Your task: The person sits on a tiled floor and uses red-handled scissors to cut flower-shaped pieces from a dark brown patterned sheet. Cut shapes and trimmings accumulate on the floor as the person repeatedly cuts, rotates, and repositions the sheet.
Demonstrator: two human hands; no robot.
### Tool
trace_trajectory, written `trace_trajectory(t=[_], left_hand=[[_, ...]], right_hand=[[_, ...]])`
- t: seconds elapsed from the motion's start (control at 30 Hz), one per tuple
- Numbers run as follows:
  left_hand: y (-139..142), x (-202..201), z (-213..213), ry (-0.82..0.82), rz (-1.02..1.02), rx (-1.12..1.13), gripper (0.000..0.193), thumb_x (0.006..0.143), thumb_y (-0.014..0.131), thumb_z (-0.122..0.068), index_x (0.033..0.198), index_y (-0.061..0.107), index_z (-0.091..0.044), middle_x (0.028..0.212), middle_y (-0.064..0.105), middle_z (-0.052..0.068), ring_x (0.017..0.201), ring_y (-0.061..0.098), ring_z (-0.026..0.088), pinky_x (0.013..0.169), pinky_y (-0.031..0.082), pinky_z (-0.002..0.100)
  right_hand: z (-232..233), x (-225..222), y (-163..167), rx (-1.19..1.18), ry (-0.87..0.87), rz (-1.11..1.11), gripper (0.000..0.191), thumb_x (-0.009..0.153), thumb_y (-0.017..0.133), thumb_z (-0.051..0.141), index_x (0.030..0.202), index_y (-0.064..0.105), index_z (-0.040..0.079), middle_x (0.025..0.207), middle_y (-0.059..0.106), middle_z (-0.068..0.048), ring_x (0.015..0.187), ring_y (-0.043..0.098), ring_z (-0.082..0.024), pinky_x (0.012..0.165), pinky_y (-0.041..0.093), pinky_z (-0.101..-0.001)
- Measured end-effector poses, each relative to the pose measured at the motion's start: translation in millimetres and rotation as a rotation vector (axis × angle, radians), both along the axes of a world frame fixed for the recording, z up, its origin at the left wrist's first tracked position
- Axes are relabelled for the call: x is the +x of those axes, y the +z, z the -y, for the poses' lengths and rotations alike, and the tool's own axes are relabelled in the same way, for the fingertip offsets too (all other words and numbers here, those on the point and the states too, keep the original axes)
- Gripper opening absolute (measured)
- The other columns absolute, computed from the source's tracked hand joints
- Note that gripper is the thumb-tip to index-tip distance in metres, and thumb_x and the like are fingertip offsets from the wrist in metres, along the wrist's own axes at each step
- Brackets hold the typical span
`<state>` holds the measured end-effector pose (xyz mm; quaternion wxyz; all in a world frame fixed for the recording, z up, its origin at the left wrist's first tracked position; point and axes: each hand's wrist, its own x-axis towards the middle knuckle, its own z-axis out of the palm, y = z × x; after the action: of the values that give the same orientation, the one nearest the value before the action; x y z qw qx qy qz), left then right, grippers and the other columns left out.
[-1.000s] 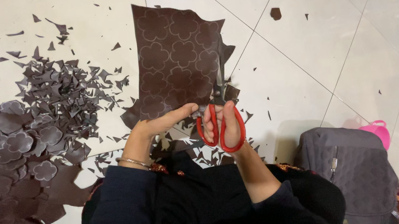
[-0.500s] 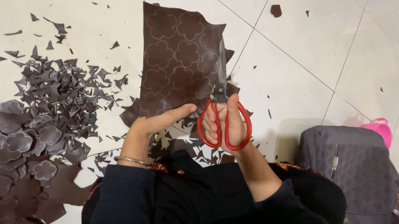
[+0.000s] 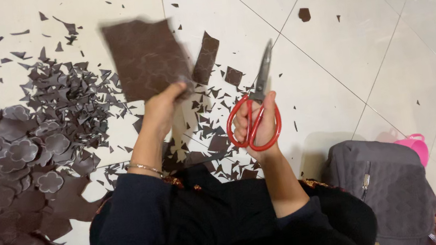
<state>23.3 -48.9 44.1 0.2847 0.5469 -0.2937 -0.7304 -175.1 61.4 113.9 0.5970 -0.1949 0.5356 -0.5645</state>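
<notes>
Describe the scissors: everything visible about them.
The scissors have bright red loop handles and long, plain metal blades. The right hand grips them, fingers through the loops. The blades look shut or nearly so and point up and slightly right, away from the person, held above the white tiled floor. They touch nothing but that hand; the brown sheet in the left hand is off to their left, apart from them.

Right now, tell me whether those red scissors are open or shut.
Shut. The scissors in the right hand show both blades together as one narrow point, clear of the brown sheet in the left hand.
</notes>
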Motion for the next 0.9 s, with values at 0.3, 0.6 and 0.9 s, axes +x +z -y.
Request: trace_trajectory(t=[0.3,0.6,0.9], left_hand=[[4.5,-15.3,-3.5,-0.163,0.344,-0.448,0.067,0.088,0.07,-0.047,0.141,0.058,-0.008,0.129,0.066,0.011,0.099,0.069,0.021,0.097,0.053,0.042],[-2.5,-28.0,-8.9,-0.669,0.694,-0.634,0.068,0.09,0.063,-0.052,0.153,0.042,-0.039,0.169,0.014,0.007,0.144,0.041,0.031,0.114,0.034,0.058],[-3.9,-29.2,-8.5,-0.668,0.716,-0.632,0.062,0.094,0.058,-0.057,0.151,0.043,-0.039,0.171,0.014,0.007,0.15,0.034,0.03,0.118,0.025,0.061]], right_hand=[[4.7,-2.4,0.7,0.002,-0.044,-0.001,0.051,0.101,0.047,0.061,0.082,0.047,0.014,0.063,0.044,0.0,0.051,0.044,-0.011,0.045,0.039,-0.0261],[4.8,4.3,-0.4,0.033,-0.002,-0.009,0.044,0.102,0.051,0.052,0.081,0.05,0.013,0.059,0.046,0.001,0.048,0.045,-0.009,0.042,0.039,-0.0246],[5.3,8.6,1.4,0.02,0.022,-0.04,0.039,0.104,0.049,0.043,0.079,0.051,0.012,0.058,0.048,0.0,0.047,0.047,-0.009,0.043,0.042,-0.0251]])
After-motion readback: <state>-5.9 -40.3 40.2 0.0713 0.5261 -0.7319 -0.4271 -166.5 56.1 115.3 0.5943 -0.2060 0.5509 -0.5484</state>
